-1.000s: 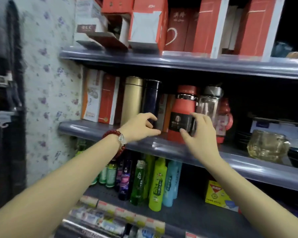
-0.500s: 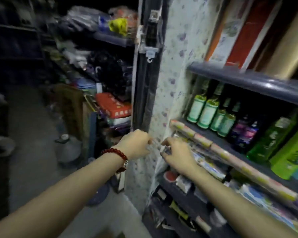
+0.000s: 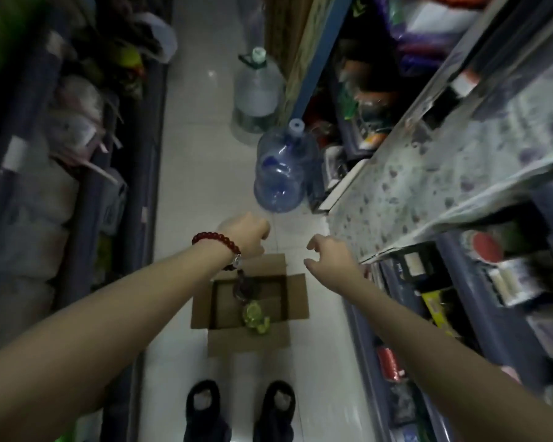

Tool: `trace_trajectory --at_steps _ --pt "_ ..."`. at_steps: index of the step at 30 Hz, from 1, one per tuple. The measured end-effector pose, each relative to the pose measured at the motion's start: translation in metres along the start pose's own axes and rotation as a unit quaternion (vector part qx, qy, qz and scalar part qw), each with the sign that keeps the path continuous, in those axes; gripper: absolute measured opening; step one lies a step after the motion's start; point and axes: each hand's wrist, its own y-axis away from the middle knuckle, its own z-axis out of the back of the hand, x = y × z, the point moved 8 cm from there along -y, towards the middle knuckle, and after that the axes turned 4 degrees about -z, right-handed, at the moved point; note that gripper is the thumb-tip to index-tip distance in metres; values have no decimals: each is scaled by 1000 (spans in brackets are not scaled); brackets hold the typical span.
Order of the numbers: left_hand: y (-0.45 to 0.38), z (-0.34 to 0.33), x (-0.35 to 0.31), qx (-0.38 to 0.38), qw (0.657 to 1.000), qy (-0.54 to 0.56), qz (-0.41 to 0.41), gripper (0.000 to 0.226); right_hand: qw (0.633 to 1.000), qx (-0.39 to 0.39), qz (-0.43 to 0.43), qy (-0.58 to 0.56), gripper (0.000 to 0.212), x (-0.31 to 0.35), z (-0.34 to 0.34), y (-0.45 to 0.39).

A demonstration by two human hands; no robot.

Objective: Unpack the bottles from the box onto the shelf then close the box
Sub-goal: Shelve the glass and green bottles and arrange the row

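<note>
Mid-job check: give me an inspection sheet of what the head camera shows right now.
Surface: pale tiled floor, aisle between shelving.
Job's things: cardboard box on floor, flaps open; something green inside, blurred.
Clutter: blue water jug and clear jug standing beyond the box.
Hands: left hand and right hand above the box, holding nothing; left fingers curled, right relaxed.
Cables: nothing seen.
Surroundings: stocked shelf right, bagged goods left; dark slippers below.
</note>
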Motion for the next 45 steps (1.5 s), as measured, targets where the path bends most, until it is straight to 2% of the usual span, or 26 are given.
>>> trace_trajectory --at_steps 7,9,13,16,21,25,29,36,41,45 --pt "-50 -141 64 35 997 26 60 35 998 45 -18 -39 23 -54 -152 -46" --pt "-69 -178 80 38 997 16 63 36 997 52 -15 -52 25 -69 -193 -57" --pt "-106 -248 110 31 996 38 73 48 994 54 -6 -97 42 -94 -274 -77" --pt "-125 -302 130 2 988 132 76 52 983 37 -12 -181 59 -108 -333 -86" --pt "-151 -393 171 -81 957 268 73 52 949 2 -38 -313 80 -120 -422 -93" --pt "-162 -437 195 -145 928 335 73 54 944 -25 -44 -326 97 -123 -479 -102" --pt "-170 -458 204 -190 898 393 59 56 941 -60 -37 -330 97 -131 -503 -117" --pt "-187 -460 197 -271 855 435 79 65 922 -125 -18 -365 72 -147 -485 -127" --pt "-188 -450 190 -324 837 437 63 45 919 -128 -23 -372 72 -164 -468 -130" --pt "-173 -431 181 -346 826 438 73 39 927 -129 -20 -352 74 -164 -443 -123"
